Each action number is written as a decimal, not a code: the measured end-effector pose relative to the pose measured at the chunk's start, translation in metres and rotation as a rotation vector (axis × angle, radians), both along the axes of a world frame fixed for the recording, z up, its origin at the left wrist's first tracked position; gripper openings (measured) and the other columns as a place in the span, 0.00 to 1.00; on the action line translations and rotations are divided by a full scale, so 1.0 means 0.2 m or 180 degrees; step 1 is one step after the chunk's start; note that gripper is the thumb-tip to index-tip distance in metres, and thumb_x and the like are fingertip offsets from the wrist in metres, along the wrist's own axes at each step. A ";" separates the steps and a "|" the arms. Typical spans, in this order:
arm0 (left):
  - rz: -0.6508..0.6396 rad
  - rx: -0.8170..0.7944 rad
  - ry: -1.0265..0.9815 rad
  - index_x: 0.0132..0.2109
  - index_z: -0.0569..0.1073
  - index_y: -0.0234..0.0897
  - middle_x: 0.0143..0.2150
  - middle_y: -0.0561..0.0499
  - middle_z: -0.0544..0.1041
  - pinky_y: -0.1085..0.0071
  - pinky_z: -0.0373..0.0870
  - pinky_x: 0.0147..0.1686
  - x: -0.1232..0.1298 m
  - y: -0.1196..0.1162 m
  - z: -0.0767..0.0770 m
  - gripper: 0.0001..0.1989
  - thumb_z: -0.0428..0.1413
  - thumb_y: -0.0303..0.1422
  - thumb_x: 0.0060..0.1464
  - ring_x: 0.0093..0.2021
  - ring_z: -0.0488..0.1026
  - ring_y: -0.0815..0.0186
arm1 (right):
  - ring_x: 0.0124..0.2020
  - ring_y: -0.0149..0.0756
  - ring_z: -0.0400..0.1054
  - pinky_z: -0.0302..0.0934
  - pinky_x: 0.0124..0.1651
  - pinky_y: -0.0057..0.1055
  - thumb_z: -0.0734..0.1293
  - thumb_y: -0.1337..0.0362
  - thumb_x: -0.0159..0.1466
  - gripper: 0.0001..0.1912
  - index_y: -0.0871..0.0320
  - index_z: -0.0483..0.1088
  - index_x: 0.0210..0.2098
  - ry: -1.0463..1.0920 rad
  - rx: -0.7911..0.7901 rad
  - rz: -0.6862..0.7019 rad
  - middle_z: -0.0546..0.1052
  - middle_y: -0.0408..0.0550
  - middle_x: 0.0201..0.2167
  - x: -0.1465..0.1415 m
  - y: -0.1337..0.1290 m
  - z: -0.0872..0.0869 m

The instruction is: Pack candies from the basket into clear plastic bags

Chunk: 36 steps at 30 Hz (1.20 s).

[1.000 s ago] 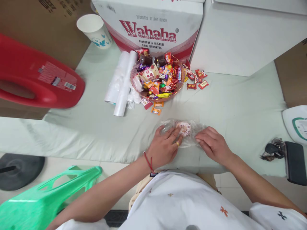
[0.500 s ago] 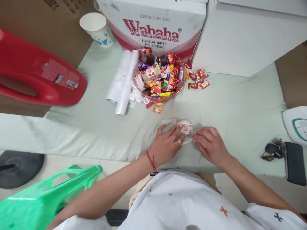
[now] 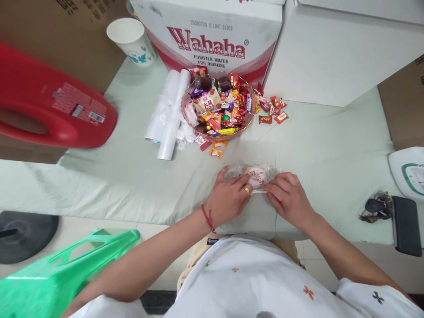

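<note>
A small white packet with reddish print [image 3: 257, 176] lies inside a clear plastic bag [image 3: 272, 169] on the cloth near the table's front edge. My left hand [image 3: 228, 194] has its thumb held apart, while its fingers stretch over the packet's left part and press down. From the other side, my right hand [image 3: 289, 196] closes its fingertips on the bag's near right edge, beside the packet. The fingers hide part of the packet and bag.
Beyond my hands stands a glass bowl [image 3: 243, 131] heaped with sweets, more wrapped sweets [image 3: 281, 117] beside it. White rolls [image 3: 172, 126], a paper cup [image 3: 130, 42], a red jug [image 3: 82, 119] and a Wahaha box [image 3: 212, 31] surround it. Keys [image 3: 376, 206] and a phone [image 3: 406, 225] lie right.
The plastic now lies flatter and more tightly folded along the packet's near edge. My left fingers have shifted slightly left, showing more of the packet. My right hand has moved slightly left.
</note>
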<state>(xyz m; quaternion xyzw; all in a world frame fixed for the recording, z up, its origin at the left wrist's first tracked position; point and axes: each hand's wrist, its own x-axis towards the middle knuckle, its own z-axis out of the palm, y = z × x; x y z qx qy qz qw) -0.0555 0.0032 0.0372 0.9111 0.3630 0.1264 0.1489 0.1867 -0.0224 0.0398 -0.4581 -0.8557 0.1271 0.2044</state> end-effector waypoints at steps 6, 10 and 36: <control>-0.0164 -0.0151 -0.0067 0.47 0.77 0.40 0.60 0.44 0.79 0.34 0.45 0.70 0.00 0.04 0.01 0.12 0.49 0.30 0.69 0.46 0.81 0.59 | 0.45 0.46 0.68 0.67 0.48 0.45 0.64 0.65 0.71 0.11 0.51 0.77 0.48 0.0548 -0.0537 0.0010 0.79 0.53 0.43 0.01 0.12 0.07; -0.0080 -0.0368 -0.0183 0.48 0.77 0.39 0.55 0.43 0.82 0.36 0.51 0.69 -0.01 0.07 0.01 0.12 0.49 0.28 0.67 0.45 0.81 0.59 | 0.36 0.38 0.70 0.66 0.39 0.35 0.61 0.62 0.74 0.11 0.54 0.75 0.42 0.0740 -0.1000 -0.0191 0.76 0.50 0.36 0.00 0.17 0.05; 0.0705 -0.1470 -0.1485 0.40 0.76 0.37 0.50 0.44 0.80 0.68 0.73 0.46 -0.11 0.15 -0.11 0.07 0.54 0.32 0.64 0.45 0.79 0.64 | 0.24 0.31 0.59 0.49 0.30 0.30 0.60 0.56 0.71 0.17 0.55 0.62 0.26 0.0585 -0.1811 -0.1014 0.68 0.40 0.22 -0.07 0.24 -0.05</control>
